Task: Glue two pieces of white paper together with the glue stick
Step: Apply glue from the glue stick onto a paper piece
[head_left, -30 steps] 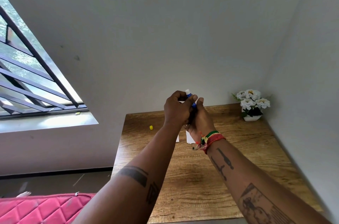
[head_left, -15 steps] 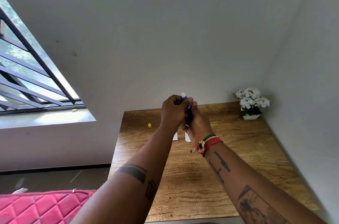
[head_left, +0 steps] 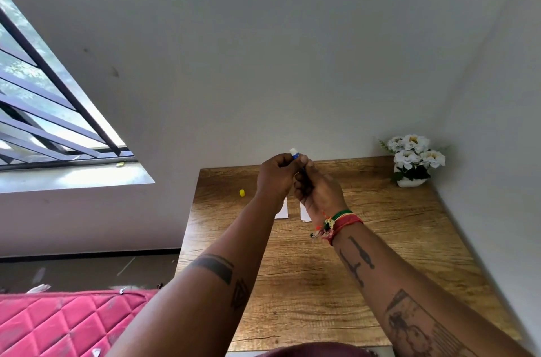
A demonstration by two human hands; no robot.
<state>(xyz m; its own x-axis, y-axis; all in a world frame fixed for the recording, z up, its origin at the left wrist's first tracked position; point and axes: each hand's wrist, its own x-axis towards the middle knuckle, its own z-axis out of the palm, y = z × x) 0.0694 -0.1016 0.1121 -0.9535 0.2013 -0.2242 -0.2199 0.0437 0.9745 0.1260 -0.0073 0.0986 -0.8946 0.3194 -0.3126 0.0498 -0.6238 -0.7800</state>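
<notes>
The blue glue stick (head_left: 296, 155), uncapped, sits clenched in both hands (head_left: 276, 178) above two unglued white paper pieces (head_left: 283, 210).

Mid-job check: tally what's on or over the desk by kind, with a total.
Glue stick, held in both hands above the desk: 1
White paper pieces, lying flat on the desk: 2
Yellow cap, on the desk: 1
Flower pot, at the back corner: 1
Total: 5
</notes>
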